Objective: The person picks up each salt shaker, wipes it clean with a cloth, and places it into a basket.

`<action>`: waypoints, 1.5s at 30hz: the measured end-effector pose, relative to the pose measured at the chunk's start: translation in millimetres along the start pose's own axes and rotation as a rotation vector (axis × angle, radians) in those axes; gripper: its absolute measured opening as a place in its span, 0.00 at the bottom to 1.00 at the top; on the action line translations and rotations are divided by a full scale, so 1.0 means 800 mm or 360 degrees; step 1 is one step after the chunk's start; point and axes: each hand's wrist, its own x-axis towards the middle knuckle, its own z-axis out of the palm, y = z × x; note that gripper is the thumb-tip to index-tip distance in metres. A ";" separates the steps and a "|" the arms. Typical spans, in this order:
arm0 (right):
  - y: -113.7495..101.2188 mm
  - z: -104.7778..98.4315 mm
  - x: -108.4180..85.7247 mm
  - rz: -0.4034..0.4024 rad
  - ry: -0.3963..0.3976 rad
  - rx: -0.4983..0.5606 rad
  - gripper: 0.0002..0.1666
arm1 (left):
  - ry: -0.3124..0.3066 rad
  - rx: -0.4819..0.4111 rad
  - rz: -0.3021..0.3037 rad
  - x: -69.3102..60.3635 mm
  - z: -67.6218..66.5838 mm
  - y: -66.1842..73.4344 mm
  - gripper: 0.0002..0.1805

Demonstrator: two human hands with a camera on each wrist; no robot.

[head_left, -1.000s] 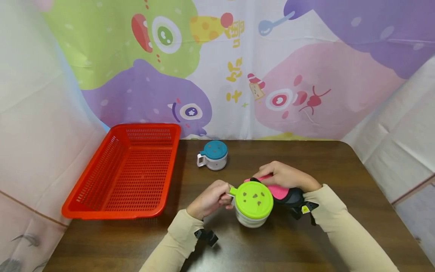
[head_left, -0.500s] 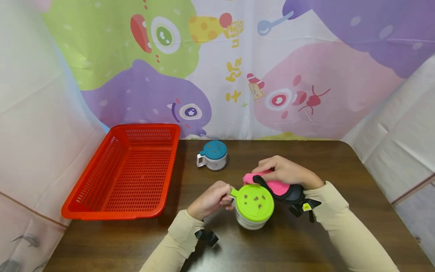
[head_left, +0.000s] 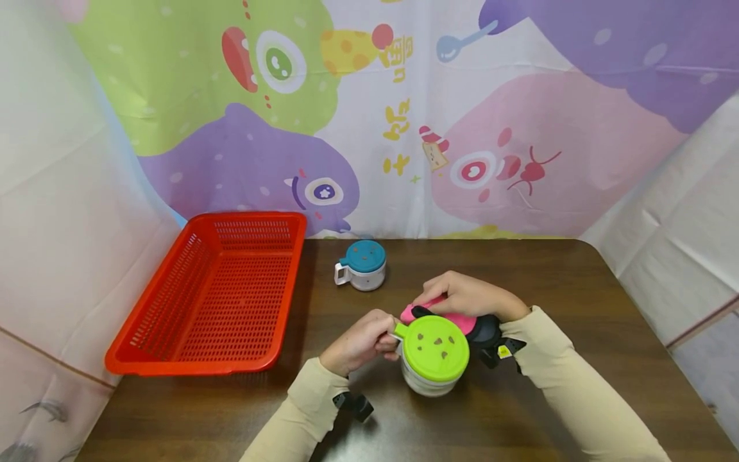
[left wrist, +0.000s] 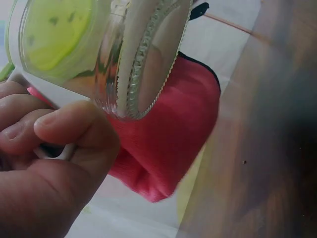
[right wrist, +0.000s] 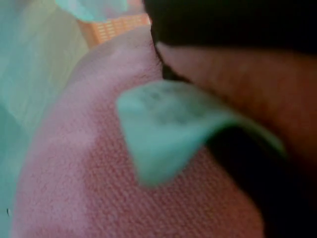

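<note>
The person's left hand (head_left: 360, 340) had its fingers curled round the handle (left wrist: 64, 94) of the green-lidded mug (head_left: 430, 378), which was in front of the body and appeared lifted off the desk (head_left: 554, 282), its base showing in the left wrist view. The right hand (head_left: 462, 294) pinched a pink cloth (left wrist: 168, 119) along the mug's far side; whether its fingertips pressed the fabric to the wall could not be told. The step in hand looked like wiping the mug's outside. The next move seemed to call for a steady grip on the handle and light, even pressure as the cloth was worked round the wall and base, without knocking the lid. The blue-lidded mug (head_left: 367, 276) stood farther back, near the red basket (head_left: 190, 367), and neither hand touched it.
</note>
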 end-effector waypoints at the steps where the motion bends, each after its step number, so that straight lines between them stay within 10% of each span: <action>1: 0.001 0.001 0.001 0.0005 -0.0014 -0.0002 0.17 | 0.0003 -0.0004 -0.0007 0.000 0.000 0.000 0.18; 27: 0.023 0.019 0.009 -0.0051 -0.0080 0.0110 0.17 | -0.0018 -0.0167 0.0062 -0.004 -0.003 0.006 0.17; 45: 0.036 0.023 -0.010 0.0086 0.0185 0.0269 0.17 | 0.0081 -0.0155 0.0125 -0.005 -0.006 0.005 0.16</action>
